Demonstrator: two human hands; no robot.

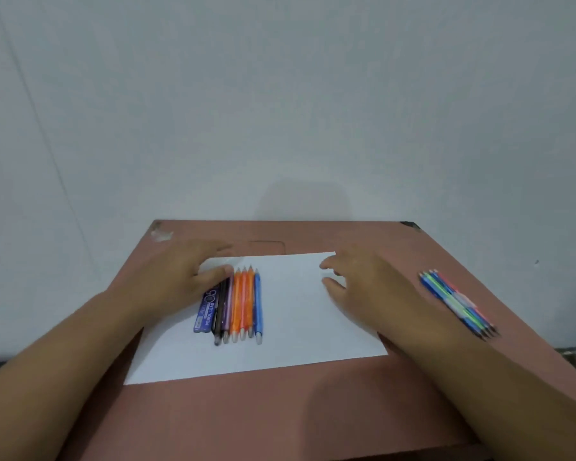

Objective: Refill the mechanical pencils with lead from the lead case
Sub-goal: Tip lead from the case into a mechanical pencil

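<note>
we see L hand (177,277) fingers relaxed, over lead case (207,311) | R hand (363,284) fingers loose, on paper (296,327) | pencils (243,304) btwn them

A plain room: small reddish-brown desk (280,410) against bare white wall (280,94).

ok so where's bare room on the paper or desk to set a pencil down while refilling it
Bare paper lies between the blue pencil and the right hand, and along its near edge. The desk in front of the paper is also bare. It is crowded at the paper's left, where the lead case and pencil row sit under the left hand.
</note>
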